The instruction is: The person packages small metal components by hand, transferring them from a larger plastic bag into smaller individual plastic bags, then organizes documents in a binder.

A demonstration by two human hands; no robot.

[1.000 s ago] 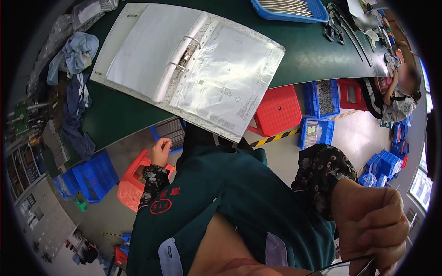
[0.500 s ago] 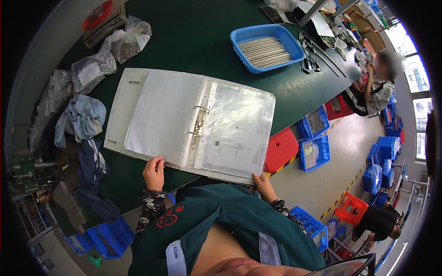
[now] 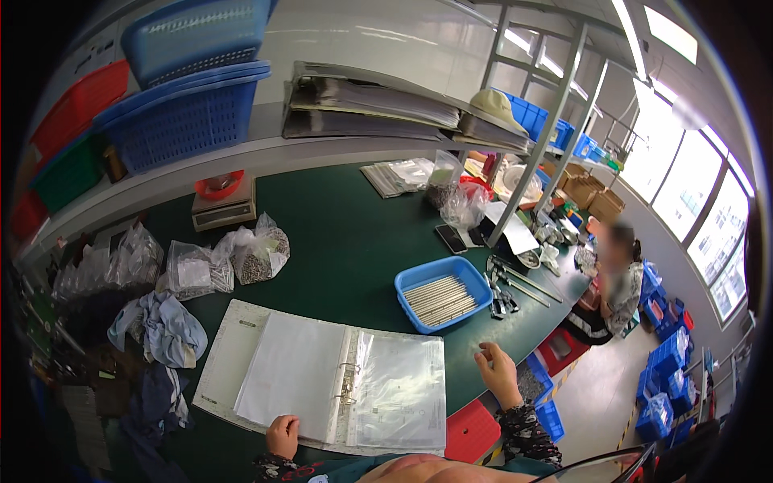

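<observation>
1. An open ring binder (image 3: 348,385) is seen lying flat on the dark green tabletop (image 3: 338,241), at its near edge, set slightly askew.
2. White sheets (image 3: 286,370) are stacked on the binder's left side; on the right, a clear sleeve (image 3: 403,390) is filed, with a faint line drawing showing through. The rings between them are left uncovered.
3. Left hand (image 3: 282,436): placed at the binder's lower edge, below the white sheets, with its fingers bent. Whether the edge is gripped or merely touched cannot be told.
4. Right hand (image 3: 498,374): held to the right of the binder, apart from it — fingers loosely bent, nothing seen in the grasp.
5. Beyond the right hand, a blue tray (image 3: 459,319) is observed, in which slender metal rods (image 3: 439,299) are laid side by side. Dark hand tools (image 3: 503,304) are spread just beside it, to the right.
6. To the left, crumpled blue cloth (image 3: 165,326) is heaped; behind it, filled clear bags (image 3: 262,251) are grouped.
7. A red stool (image 3: 473,431) is partly seen below the tabletop's edge — near the right forearm.
8. Farther right, a co-worker (image 3: 616,294) is seated.
</observation>
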